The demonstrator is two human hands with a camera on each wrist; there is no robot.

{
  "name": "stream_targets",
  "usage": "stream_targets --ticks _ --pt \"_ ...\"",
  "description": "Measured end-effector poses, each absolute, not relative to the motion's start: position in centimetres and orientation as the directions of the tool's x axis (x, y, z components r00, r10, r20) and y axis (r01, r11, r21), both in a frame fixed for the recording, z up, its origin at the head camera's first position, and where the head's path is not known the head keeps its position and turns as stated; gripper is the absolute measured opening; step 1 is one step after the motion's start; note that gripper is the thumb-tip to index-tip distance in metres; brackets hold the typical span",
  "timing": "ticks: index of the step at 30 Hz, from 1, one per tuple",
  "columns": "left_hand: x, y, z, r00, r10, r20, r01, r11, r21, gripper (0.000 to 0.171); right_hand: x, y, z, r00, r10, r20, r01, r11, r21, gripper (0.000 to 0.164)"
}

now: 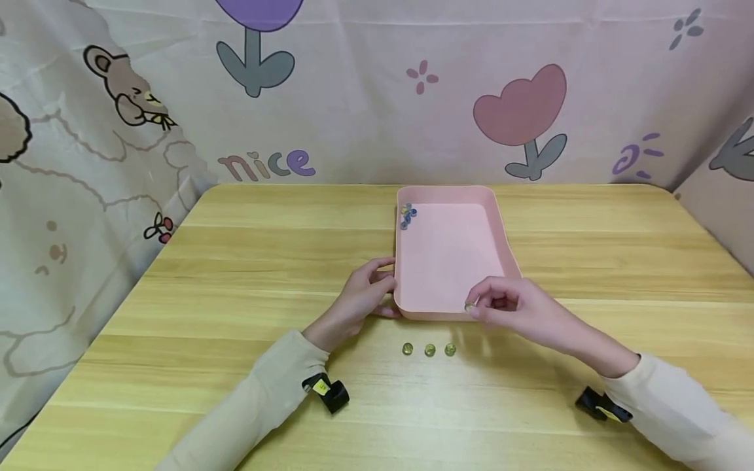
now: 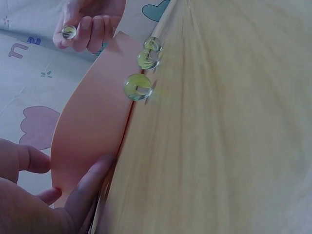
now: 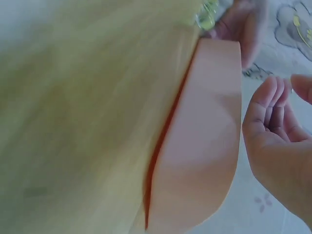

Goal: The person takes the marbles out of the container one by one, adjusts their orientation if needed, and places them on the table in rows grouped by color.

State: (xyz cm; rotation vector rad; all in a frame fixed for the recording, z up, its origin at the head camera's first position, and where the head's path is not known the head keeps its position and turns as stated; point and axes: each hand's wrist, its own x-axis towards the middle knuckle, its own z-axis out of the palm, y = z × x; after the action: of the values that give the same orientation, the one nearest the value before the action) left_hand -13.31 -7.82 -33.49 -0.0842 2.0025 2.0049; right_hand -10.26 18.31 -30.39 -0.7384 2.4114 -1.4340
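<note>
My right hand (image 1: 512, 307) pinches a clear yellow-green marble (image 1: 469, 306) between thumb and fingertips, over the near right part of the pink tray (image 1: 453, 258). The left wrist view shows that marble (image 2: 68, 32) at the fingertips too. Fairly straight fingers of my left hand (image 1: 366, 291) touch the outside of the tray's left wall, near its front corner. Several marbles (image 1: 408, 219), blue ones and a yellow one, lie inside along the tray's left wall. In front of the tray, three yellow-green marbles sit in a row: left (image 1: 408, 349), middle (image 1: 430, 350) and right (image 1: 450, 349).
The tray stands on a wood-grain table (image 1: 283, 261). A printed cloth (image 1: 365, 98) with flowers and cartoon animals hangs behind the table and at its sides. Black wrist cameras, left (image 1: 331, 392) and right (image 1: 602, 404), are strapped over the cream sleeves.
</note>
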Motion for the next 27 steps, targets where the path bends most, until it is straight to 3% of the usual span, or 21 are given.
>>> stream_targets --ticks 10,20,27 --pt "-13.4 -7.8 -33.5 -0.951 0.164 -0.264 -0.265 0.017 0.964 0.054 -7.4 18.4 -31.4 -0.865 -0.481 0.144 -0.317 0.302 -0.899 0.013" --pt "-13.4 -7.8 -33.4 -0.949 0.165 -0.268 -0.269 0.018 0.963 0.054 -7.0 18.7 -32.8 -0.8 -0.6 0.027 -0.249 0.291 -0.924 0.011" --pt "-13.4 -7.8 -33.3 -0.95 0.169 -0.264 -0.264 0.021 0.964 0.054 -7.3 18.4 -33.5 -0.826 -0.56 -0.062 -0.184 0.373 -0.909 0.011"
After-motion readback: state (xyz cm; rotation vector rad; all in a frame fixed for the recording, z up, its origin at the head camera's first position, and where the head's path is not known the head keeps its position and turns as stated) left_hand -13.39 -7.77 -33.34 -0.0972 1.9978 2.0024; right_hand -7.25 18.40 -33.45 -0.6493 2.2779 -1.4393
